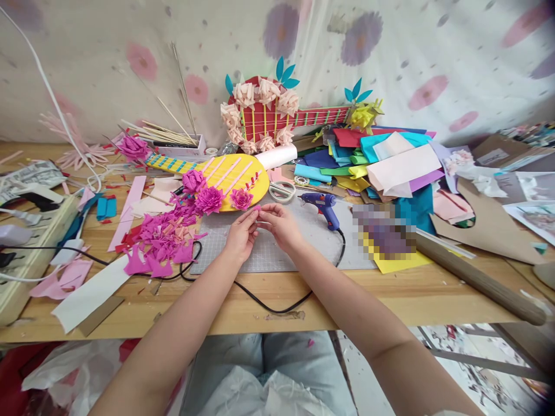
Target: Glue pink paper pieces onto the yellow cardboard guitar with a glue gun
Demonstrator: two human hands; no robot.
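At far left I see a white cable running down to the wooden table. Next, a heap of magenta paper scraps lies beside the grey cutting mat. Behind it rests a yellow paper guitar bearing magenta paper flowers. At centre, my left hand and right hand meet above the mat, fingertips pinched narrowly together on a small pink paper piece (too small for me to tell its shape), just in front of the yellow guitar's lower edge. Right of the hands, a blue glue gun stands on the mat, its black cord looping toward the table edge. Further right, a pile of coloured paper sheets, then a wooden rolling pin.
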